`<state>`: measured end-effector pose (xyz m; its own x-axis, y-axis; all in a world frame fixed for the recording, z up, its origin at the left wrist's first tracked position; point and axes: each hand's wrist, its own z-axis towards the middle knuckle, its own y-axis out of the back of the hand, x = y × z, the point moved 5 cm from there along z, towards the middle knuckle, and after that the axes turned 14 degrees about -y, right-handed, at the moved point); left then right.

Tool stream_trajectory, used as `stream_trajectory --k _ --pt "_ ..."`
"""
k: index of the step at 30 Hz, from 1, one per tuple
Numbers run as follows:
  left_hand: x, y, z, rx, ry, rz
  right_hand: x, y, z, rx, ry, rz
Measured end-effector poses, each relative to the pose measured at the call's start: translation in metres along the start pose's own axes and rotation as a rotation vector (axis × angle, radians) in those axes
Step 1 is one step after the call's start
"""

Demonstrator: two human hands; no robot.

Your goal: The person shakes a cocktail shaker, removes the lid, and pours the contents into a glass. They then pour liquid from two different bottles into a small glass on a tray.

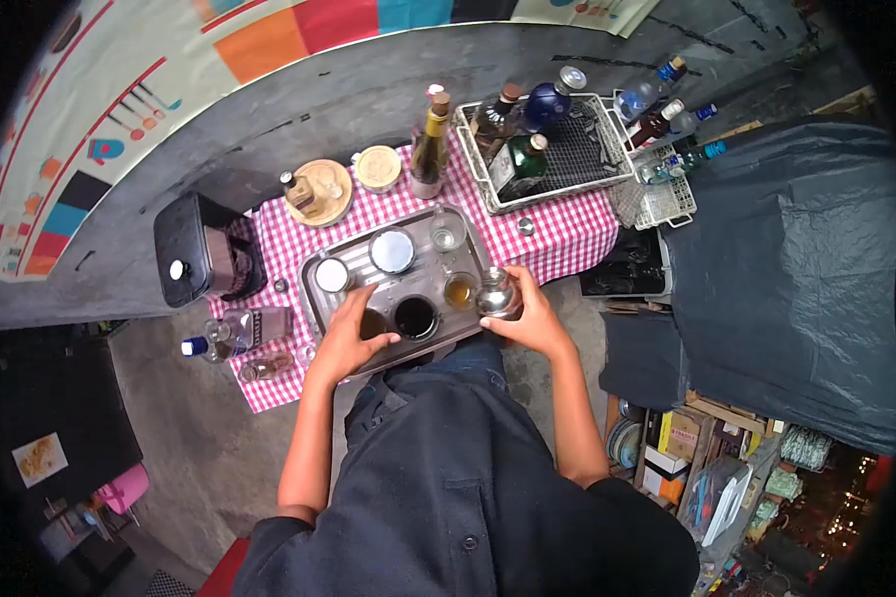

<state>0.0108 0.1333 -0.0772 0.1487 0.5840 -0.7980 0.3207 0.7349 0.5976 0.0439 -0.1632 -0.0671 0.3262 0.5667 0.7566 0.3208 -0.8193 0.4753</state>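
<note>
Now right grip (499, 298) clamped on vessel (495, 292); left grip (383, 313) apart near glass (415, 317); carton (683, 432): "FRAGILE".

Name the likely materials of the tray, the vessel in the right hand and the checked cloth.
Tray: probably metal, dull grey with a soft sheen on its ridges.
Vessel: likely polished metal, judging by its silvery, mirror-like highlights.
Cloth: woven fabric or printed plastic, matt-looking, with pink-and-white checks; the picture leaves that open.
</note>
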Motion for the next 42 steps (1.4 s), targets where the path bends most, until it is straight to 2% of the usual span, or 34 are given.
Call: stream_trajectory --k 1,5,7,8,9,12,13,15,17,19,21,23,25,29,33,35,36,37,40,41,42 --pt "-0.014 0.000 0.007 0.004 -0.006 0.002 0.001 0.000 0.001 0.001 0.010 0.027" --pt "-0.066 -0.036 0.037 0.066 -0.142 -0.433 0.025 -0.005 0.006 0.151 0.137 0.203" --pt "-0.077 -0.058 0.047 -0.002 -0.071 -0.616 0.046 -0.004 0.005 0.252 0.236 0.251" --pt "-0.082 -0.061 0.052 -0.077 -0.094 -0.456 0.057 0.003 0.001 0.243 0.219 0.096" --pt "-0.066 -0.075 0.056 -0.133 -0.040 -0.566 0.057 0.004 0.004 0.347 0.283 0.103" --pt "-0.086 -0.076 0.068 -0.254 -0.044 -0.617 0.055 0.029 0.023 0.423 0.464 -0.007" --pt "-0.096 -0.075 0.071 -0.278 -0.004 -0.683 0.040 0.036 0.041 0.512 0.346 0.046" --pt "-0.098 -0.077 0.072 -0.335 0.063 -0.567 0.010 0.059 0.074 0.574 0.108 0.032" --pt "-0.099 -0.083 0.074 -0.377 0.096 -0.534 -0.037 0.079 0.117 0.260 0.152 -0.361" --pt "-0.102 -0.089 0.073 -0.436 0.136 -0.501 -0.087 0.092 0.160 0.139 0.218 -0.532" --pt "-0.110 -0.091 0.073 -0.482 0.105 -0.393 -0.106 0.095 0.187 0.176 0.209 -0.489" --pt "-0.122 -0.094 0.070 -0.571 0.150 -0.371 -0.108 0.093 0.201 0.237 0.338 -0.555" --pt "-0.126 -0.101 0.065 -0.651 0.196 -0.351 -0.110 0.085 0.212 0.328 0.299 -0.576" --pt "-0.131 -0.115 0.066 -0.771 0.248 -0.452 -0.121 0.067 0.223 0.301 0.363 -0.665" --pt "-0.132 -0.124 0.085 -0.640 0.238 -0.336 -0.127 0.067 0.225 0.236 0.525 -0.583" --pt "-0.133 -0.123 0.097 -0.562 0.201 -0.189 -0.129 0.067 0.224 0.254 0.519 -0.567" --pt "-0.151 -0.113 0.108 -0.489 0.185 -0.128 -0.128 0.071 0.221 0.362 0.394 -0.436" --pt "-0.149 -0.111 0.113 -0.508 0.188 -0.125 -0.123 0.078 0.215 0.465 0.266 -0.306" --pt "-0.149 -0.118 0.132 -0.342 0.059 -0.072 -0.080 0.114 0.170 0.443 0.233 -0.173" --pt "-0.148 -0.117 0.137 -0.355 0.058 -0.079 -0.070 0.124 0.158 0.427 0.185 -0.148" --pt "-0.145 -0.122 0.141 -0.266 0.086 -0.063 -0.068 0.130 0.150 0.398 0.243 -0.125"
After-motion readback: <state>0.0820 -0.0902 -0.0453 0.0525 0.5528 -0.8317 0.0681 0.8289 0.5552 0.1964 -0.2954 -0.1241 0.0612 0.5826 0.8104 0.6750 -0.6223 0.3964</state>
